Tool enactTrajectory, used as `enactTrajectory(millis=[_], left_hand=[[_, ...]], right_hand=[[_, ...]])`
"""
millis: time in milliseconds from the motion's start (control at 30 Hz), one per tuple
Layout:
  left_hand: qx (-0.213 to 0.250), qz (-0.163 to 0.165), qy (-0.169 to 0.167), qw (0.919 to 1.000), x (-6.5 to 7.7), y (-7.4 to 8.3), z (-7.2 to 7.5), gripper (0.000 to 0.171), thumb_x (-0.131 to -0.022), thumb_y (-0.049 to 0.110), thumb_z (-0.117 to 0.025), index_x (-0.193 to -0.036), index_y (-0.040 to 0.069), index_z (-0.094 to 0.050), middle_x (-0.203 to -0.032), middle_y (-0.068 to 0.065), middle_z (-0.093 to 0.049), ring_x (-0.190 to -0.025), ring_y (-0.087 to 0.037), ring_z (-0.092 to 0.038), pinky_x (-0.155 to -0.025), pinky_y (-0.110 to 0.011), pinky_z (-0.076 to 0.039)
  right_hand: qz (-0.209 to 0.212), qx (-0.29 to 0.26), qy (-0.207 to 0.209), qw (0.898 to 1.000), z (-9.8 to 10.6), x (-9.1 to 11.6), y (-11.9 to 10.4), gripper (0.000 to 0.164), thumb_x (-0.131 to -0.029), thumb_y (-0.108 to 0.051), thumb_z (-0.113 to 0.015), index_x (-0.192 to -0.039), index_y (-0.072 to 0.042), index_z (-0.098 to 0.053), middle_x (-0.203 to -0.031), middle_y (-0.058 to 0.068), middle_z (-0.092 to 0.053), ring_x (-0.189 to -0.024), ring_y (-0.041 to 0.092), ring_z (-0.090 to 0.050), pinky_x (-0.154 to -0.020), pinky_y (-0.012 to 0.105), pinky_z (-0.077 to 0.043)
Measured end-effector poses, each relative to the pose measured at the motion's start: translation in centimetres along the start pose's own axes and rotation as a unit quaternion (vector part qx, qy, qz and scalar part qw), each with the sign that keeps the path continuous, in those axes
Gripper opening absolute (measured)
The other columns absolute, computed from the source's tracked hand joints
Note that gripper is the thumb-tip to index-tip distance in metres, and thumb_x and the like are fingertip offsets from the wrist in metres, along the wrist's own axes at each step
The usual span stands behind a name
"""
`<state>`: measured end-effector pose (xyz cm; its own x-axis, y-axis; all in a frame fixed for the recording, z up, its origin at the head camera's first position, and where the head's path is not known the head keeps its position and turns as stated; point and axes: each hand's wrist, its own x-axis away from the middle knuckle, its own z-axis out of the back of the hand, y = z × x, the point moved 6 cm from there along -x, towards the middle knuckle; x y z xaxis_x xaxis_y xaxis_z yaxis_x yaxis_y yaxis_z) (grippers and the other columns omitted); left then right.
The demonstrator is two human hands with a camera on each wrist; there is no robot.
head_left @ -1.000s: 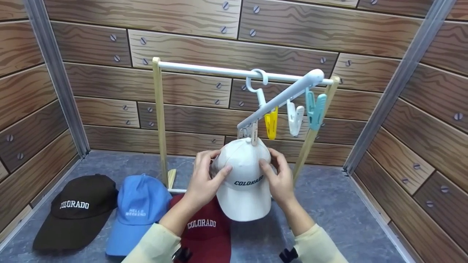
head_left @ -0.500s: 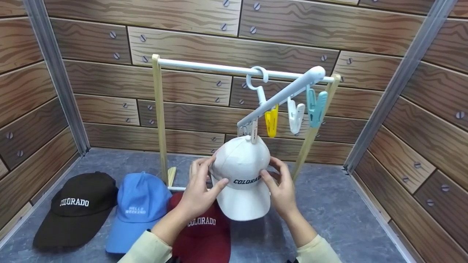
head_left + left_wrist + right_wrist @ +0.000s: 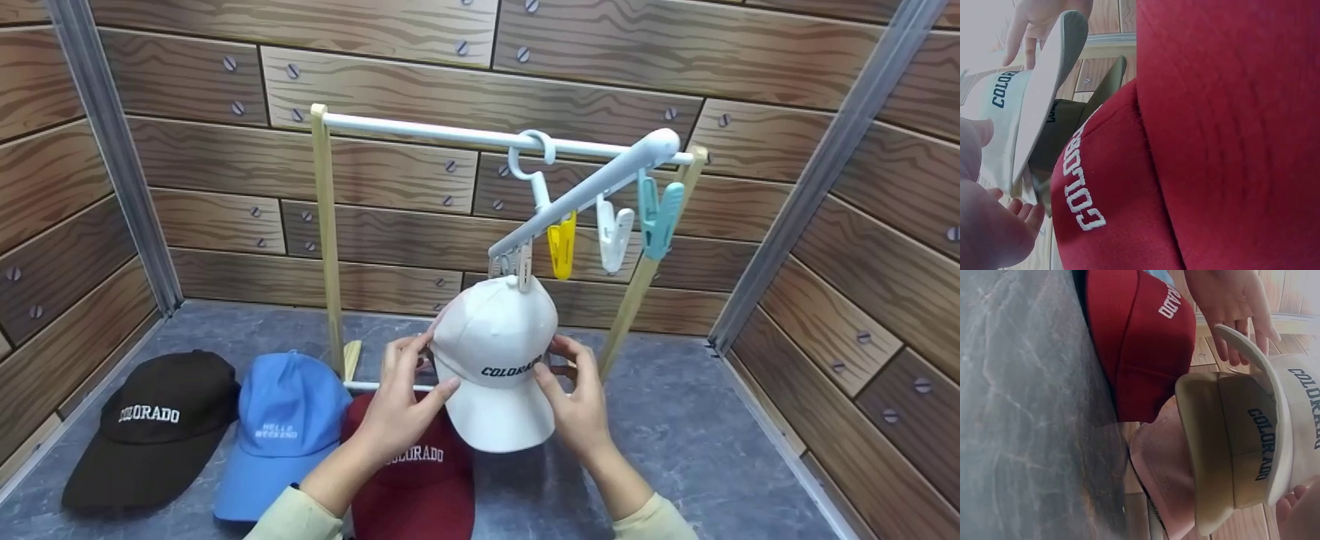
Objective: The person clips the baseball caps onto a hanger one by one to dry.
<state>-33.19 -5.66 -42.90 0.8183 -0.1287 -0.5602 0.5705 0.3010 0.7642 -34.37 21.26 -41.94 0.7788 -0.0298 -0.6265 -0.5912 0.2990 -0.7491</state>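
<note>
A white baseball cap (image 3: pixel 499 337) lettered COLORADO hangs by its crown from a beige clothespin (image 3: pixel 526 266) at the near end of a pale blue clip hanger (image 3: pixel 585 192). At the cap's left side is my left hand (image 3: pixel 405 401), thumb and fingers spread, its thumb near the brim. My right hand (image 3: pixel 581 401) stands at the other side, thumb against the lettering, fingers beside the crown. Behind the white cap, the right wrist view shows a khaki cap (image 3: pixel 1241 439) and a pink cap (image 3: pixel 1165 461); both are hidden in the head view.
A rack with wooden posts and a white rail (image 3: pixel 420 132) carries the hanger. Yellow (image 3: pixel 561 247), white (image 3: pixel 615 236) and teal (image 3: pixel 660 217) clips dangle from it. Black (image 3: pixel 150 427), blue (image 3: pixel 285 427) and dark red (image 3: pixel 416 487) caps lie on the grey surface at left.
My left hand has loosened from the white cap and drawn down and left. My right hand has slid slightly lower along its side. The cap stays hanging.
</note>
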Motion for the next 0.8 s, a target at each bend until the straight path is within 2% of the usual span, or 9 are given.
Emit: enactTrajectory(millis=[167, 367, 567, 633, 800], left_hand=[[-0.018, -0.005, 0.009, 0.9998, 0.1, -0.1, 0.3, 0.067, -0.108, 0.032, -0.077, -0.163, 0.006, -0.048, -0.152, -0.017, -0.042, -0.133, -0.038, -0.058, -0.111, -0.064, -0.049], [-0.031, -0.011, 0.013, 0.9994, 0.1, -0.4, 0.4, 0.065, -0.107, 0.032, -0.077, -0.161, 0.006, -0.050, -0.148, -0.015, -0.047, -0.131, -0.040, -0.061, -0.111, -0.063, -0.050], [-0.034, -0.009, 0.006, 0.9994, 0.3, -0.6, 0.3, 0.067, -0.108, 0.034, -0.076, -0.162, 0.005, -0.049, -0.149, -0.016, -0.049, -0.133, -0.039, -0.061, -0.111, -0.064, -0.050], [-0.038, -0.010, 0.008, 0.9992, 0.3, -0.7, 0.5, 0.066, -0.108, 0.034, -0.076, -0.161, 0.005, -0.050, -0.148, -0.015, -0.050, -0.132, -0.038, -0.060, -0.111, -0.063, -0.050], [-0.052, -0.016, 0.018, 0.9983, 0.3, -0.6, 1.0, 0.059, -0.107, 0.032, -0.077, -0.157, 0.008, -0.056, -0.141, -0.010, -0.055, -0.129, -0.033, -0.061, -0.107, -0.060, -0.052]], right_hand=[[0.020, 0.013, 0.001, 1.000, -0.2, 0.2, -0.2, 0.042, -0.105, -0.007, -0.075, -0.141, 0.003, -0.058, -0.137, 0.015, -0.059, -0.121, 0.032, -0.059, -0.099, 0.037, -0.051], [0.038, 0.017, -0.004, 0.999, -0.3, 0.6, -0.4, 0.037, -0.104, -0.009, -0.076, -0.135, 0.001, -0.059, -0.134, 0.012, -0.057, -0.114, 0.032, -0.058, -0.093, 0.035, -0.050], [0.022, 0.020, 0.001, 1.000, -0.5, 1.0, -0.2, 0.030, -0.104, -0.011, -0.077, -0.125, -0.002, -0.059, -0.125, 0.009, -0.055, -0.098, 0.030, -0.056, -0.072, 0.031, -0.055], [0.023, 0.020, 0.005, 1.000, -0.6, 1.1, -0.3, 0.026, -0.104, -0.010, -0.078, -0.119, -0.001, -0.058, -0.121, 0.008, -0.054, -0.094, 0.029, -0.055, -0.070, 0.030, -0.054], [0.074, 0.044, 0.011, 0.996, -1.1, 1.4, -1.2, 0.023, -0.102, -0.006, -0.078, -0.110, -0.002, -0.058, -0.115, 0.007, -0.054, -0.089, 0.027, -0.054, -0.073, 0.030, -0.050]])
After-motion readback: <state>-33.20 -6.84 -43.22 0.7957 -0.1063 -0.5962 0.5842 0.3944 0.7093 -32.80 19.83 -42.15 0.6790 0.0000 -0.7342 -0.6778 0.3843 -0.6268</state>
